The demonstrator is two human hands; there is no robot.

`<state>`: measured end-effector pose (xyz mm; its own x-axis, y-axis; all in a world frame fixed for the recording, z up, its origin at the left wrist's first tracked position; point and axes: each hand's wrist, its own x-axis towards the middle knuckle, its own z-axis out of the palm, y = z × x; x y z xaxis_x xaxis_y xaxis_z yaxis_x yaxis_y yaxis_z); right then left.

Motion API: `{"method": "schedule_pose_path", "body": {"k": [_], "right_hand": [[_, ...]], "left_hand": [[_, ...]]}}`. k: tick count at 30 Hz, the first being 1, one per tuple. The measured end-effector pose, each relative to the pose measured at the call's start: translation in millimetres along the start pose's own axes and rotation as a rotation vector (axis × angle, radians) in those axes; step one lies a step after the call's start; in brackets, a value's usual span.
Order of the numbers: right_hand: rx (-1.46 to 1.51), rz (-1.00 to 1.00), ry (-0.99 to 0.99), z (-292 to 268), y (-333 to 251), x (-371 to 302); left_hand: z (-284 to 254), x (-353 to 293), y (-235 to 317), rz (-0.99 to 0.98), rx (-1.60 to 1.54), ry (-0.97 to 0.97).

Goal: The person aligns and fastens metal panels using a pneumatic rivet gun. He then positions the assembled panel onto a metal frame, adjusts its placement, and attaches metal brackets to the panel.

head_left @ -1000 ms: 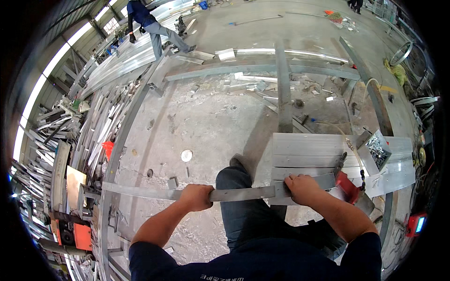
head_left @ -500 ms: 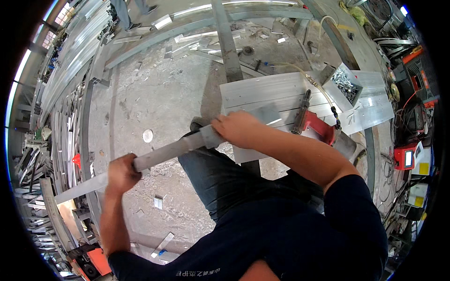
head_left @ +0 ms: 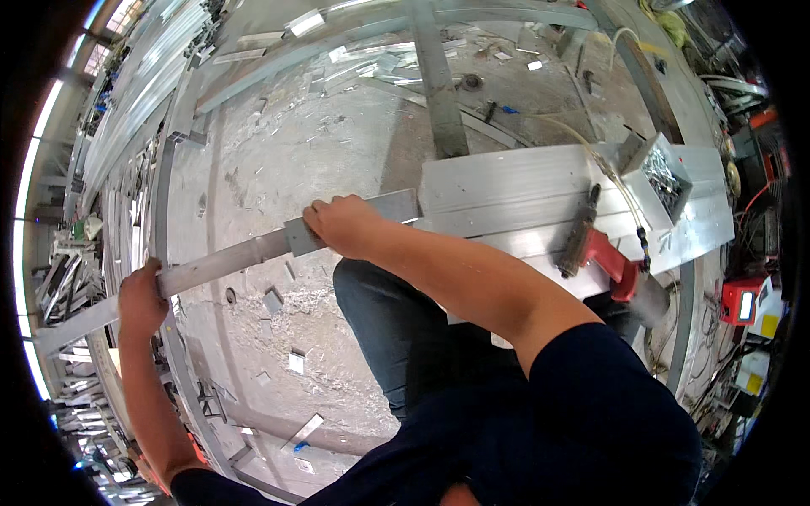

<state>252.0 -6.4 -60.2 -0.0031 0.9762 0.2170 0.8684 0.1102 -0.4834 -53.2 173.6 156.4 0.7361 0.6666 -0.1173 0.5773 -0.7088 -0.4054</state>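
Observation:
A long grey metal bar [head_left: 228,261] slants across my front, its left end low and its right end higher. My left hand [head_left: 142,299] is closed around it toward the left end. A wider flat-sided metal section [head_left: 393,205] forms the bar's right end, and my right hand [head_left: 342,226] grips its top, fingers curled over the far edge. Whether this section is around the bar or only against it, I cannot tell. Its right tip is by the left edge of a bench top of silvery metal planks [head_left: 498,185]. My palms hide parts of both pieces.
A red pneumatic rivet gun [head_left: 612,261] with a hose lies on the planks, beside an open metal box [head_left: 662,181] of small rivet-like fasteners. Steel frame beams [head_left: 439,93] cross over the scrap-strewn floor [head_left: 295,152]. Long metal profiles [head_left: 148,93] are stacked at the far left.
Both hands and the bar have shifted left. My right hand has come away from over the planks, and the wider section's right end now shows beside the bench.

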Motion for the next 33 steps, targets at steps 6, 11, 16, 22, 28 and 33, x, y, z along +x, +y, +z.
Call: {"method": "schedule_pose_path", "body": {"k": [6,11,16,22,28,33], "right_hand": [[-0.028,0.102,-0.060,9,17,7],[-0.037,0.134,-0.102,18,23,19],[0.011,0.199,-0.214,16,28,24],[-0.025,0.289,-0.354,-5,58,-5],[0.010,0.233,-0.021,-30,75,-80],[0.208,0.277,0.054,-86,56,-190]], "left_hand": [[78,59,-8,0.003,-0.080,-0.048],[107,81,-19,0.041,-0.181,-0.061],[117,91,-10,0.023,-0.271,-0.127],[144,113,38,0.077,-0.294,-0.130],[163,133,116,0.116,-0.355,-0.167],[176,148,161,0.245,-0.399,-0.076]]}}
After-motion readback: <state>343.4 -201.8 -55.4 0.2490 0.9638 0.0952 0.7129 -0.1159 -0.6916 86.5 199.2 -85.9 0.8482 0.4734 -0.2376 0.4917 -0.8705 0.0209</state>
